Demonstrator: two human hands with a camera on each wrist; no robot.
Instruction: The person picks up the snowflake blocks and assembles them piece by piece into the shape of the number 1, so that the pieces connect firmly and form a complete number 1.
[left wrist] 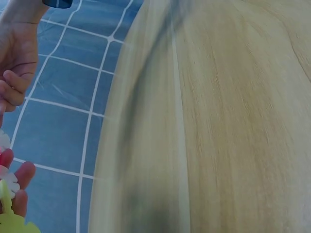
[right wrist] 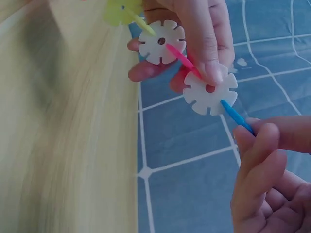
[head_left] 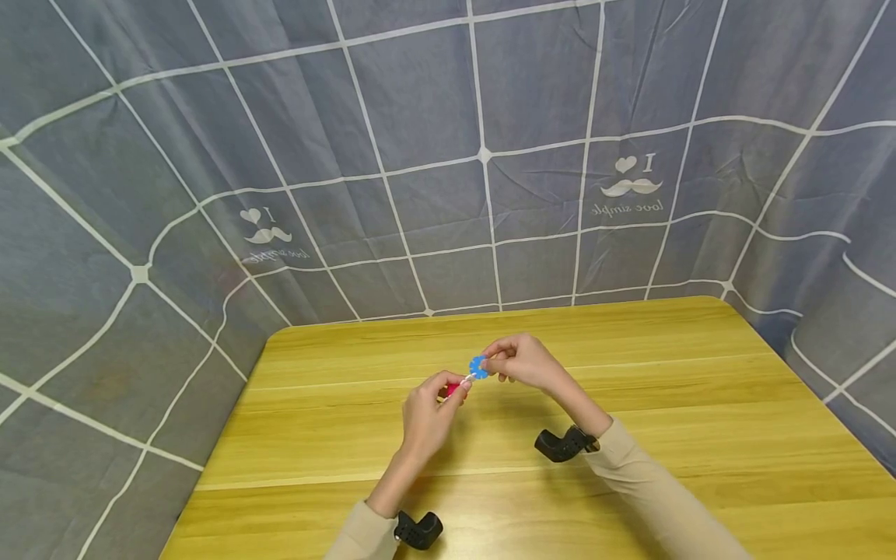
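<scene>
My left hand [head_left: 427,412] grips a chain of flat, notched plastic discs, its thumb on the end white disc [right wrist: 198,99]. Along the chain in the right wrist view come a pink disc [right wrist: 181,58] seen edge-on, a second white disc [right wrist: 148,46] and a yellow disc [right wrist: 116,13]. Between thumb and fingers my right hand [head_left: 525,362] pinches a blue disc [head_left: 477,365]. Edge-on in the right wrist view, the blue disc meets the rim of the end white disc; how deep it sits in a notch I cannot tell.
Both hands are above a wooden table [head_left: 336,451]. Grey curtains [head_left: 427,101] with white lines hang behind and beside it. Black camera mounts [head_left: 563,445] are strapped to both wrists.
</scene>
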